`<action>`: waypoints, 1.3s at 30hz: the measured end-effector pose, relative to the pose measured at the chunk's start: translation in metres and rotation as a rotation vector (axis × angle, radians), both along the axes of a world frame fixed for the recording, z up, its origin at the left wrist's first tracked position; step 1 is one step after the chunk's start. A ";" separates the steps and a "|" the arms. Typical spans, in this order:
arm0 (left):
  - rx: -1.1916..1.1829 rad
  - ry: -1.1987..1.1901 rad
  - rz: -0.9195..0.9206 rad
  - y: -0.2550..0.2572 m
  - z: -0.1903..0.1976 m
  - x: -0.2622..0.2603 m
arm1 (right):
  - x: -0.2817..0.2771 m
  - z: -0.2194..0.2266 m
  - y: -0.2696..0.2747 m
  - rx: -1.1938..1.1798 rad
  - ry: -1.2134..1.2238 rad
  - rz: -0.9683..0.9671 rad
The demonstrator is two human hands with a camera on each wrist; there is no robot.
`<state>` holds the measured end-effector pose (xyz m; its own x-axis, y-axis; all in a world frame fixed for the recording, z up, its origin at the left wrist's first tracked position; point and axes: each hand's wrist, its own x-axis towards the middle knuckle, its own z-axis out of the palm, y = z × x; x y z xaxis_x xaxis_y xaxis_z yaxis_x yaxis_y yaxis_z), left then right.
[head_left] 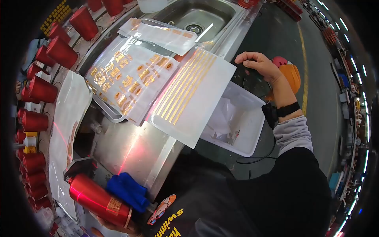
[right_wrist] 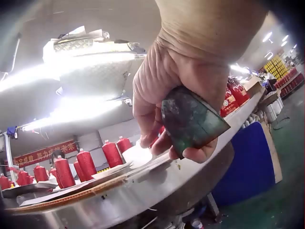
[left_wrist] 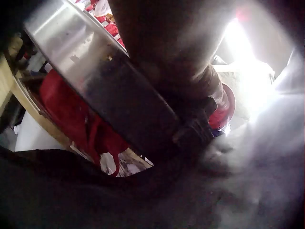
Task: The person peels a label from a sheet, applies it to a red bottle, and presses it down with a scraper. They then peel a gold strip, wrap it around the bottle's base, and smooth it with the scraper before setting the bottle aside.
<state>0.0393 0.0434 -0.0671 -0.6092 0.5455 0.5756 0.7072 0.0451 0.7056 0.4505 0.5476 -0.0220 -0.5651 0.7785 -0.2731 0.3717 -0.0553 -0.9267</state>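
Observation:
At the bottom left of the head view, my left hand (head_left: 116, 228) holds a red bottle (head_left: 92, 195) from below. The bottle lies tilted with a gold patch (head_left: 114, 205) near its base. A blue cloth (head_left: 128, 191) sits right beside it. In the left wrist view, dark and partly glared out, the bottle's round red end (left_wrist: 220, 114) shows past the fingers. My right hand (head_left: 260, 65) is raised right of a white sheet (head_left: 197, 114) with gold strips. Its fingers curl round a dark green, rounded, flat scraper-like piece (right_wrist: 193, 121), clearest in the right wrist view.
Transfer sheets with gold designs (head_left: 130, 75) lie over a tray on the steel counter (head_left: 130, 148). A sink (head_left: 221, 19) is behind them. Below the counter edge stands a white bin (head_left: 252, 134). Rows of red bottles (head_left: 61, 51) line the left side.

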 end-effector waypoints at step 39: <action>-0.050 -0.023 0.028 -0.005 0.003 0.002 | 0.065 -0.078 -0.048 -0.215 0.220 -0.383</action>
<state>0.0408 0.0383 -0.0642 -0.6377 0.5553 0.5339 0.6886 0.1003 0.7182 0.5157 0.4995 -0.1000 -0.3117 0.8806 -0.3569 0.0843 -0.3485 -0.9335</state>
